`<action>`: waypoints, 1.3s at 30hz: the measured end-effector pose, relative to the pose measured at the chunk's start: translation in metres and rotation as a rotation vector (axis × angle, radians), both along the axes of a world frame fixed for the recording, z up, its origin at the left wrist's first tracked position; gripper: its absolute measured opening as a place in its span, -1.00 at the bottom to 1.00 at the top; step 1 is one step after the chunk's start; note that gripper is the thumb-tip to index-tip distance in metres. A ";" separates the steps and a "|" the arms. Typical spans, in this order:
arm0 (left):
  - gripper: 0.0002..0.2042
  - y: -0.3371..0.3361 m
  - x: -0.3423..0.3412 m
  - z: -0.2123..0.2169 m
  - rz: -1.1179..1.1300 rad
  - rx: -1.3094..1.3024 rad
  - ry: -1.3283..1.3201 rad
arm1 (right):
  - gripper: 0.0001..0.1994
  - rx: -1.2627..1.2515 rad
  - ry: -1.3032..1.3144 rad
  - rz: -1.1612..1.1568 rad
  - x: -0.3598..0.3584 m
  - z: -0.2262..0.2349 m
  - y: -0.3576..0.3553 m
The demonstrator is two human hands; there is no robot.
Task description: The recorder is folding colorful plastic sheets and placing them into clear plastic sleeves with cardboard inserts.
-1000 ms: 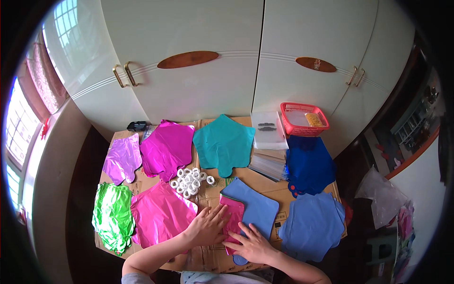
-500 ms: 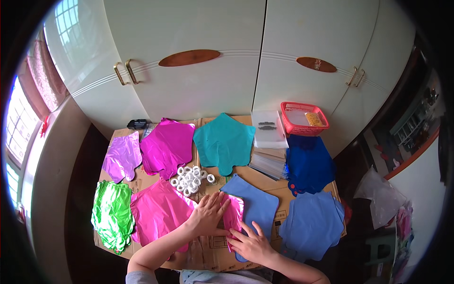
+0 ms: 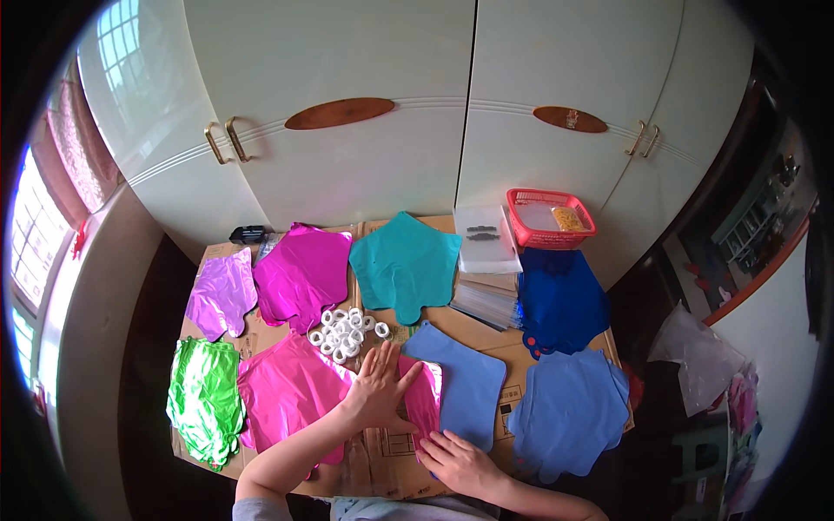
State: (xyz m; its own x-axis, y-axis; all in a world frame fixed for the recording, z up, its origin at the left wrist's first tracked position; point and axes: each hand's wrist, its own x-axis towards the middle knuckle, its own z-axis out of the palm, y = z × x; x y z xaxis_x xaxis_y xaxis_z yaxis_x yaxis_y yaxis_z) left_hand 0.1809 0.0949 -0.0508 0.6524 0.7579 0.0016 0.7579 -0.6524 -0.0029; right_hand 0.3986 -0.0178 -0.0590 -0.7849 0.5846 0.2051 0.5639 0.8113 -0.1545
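A shiny pink foil balloon [image 3: 423,392], flat and folded into a narrow strip, lies partly over a blue flat star-shaped balloon [image 3: 473,382]. My left hand [image 3: 379,392] lies spread on the cardboard at the strip's left side, thumb and fingertips touching its edge. On the strip's lower end rest the fingers of my right hand [image 3: 462,464], stretched out and close together. The strip's left edge is partly covered by my left hand. Beside my left forearm lies a pile of pink foil balloons [image 3: 291,391], spread flat.
Around them on the cardboard [image 3: 382,347] lie green [image 3: 204,395], lilac [image 3: 221,293], magenta [image 3: 304,273], teal [image 3: 406,265], dark blue [image 3: 563,300] and light blue [image 3: 569,412] balloon piles. White ribbon rolls [image 3: 343,333], clear sleeves [image 3: 482,302] and a red basket [image 3: 549,239] stand behind.
The whole view has shifted slightly. My right hand's fingers have drawn closer together and lie lower on the pink strip. My left hand stays at its left edge, fingers a little more spread.
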 end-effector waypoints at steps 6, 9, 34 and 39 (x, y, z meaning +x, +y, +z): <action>0.12 -0.005 0.002 0.007 0.015 0.031 0.042 | -0.65 0.033 0.005 -0.002 0.003 0.001 -0.008; 0.04 -0.008 0.001 0.005 -0.056 0.029 0.041 | -0.66 0.047 0.012 -0.019 0.003 0.001 -0.012; 0.11 -0.023 0.010 -0.005 -0.169 0.017 -0.067 | -0.64 -0.794 0.425 -0.763 0.075 0.000 0.149; 0.11 -0.023 0.010 -0.005 -0.156 -0.004 -0.062 | -0.72 -0.932 0.289 -0.807 0.076 0.011 0.130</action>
State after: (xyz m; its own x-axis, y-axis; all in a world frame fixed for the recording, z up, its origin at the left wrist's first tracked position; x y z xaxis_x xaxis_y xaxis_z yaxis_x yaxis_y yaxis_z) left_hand 0.1906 0.0722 -0.0555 0.7608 0.6475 0.0431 0.6461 -0.7620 0.0435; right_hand 0.4745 0.1123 -0.0485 -0.1342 0.8893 -0.4371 0.6964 -0.2292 -0.6801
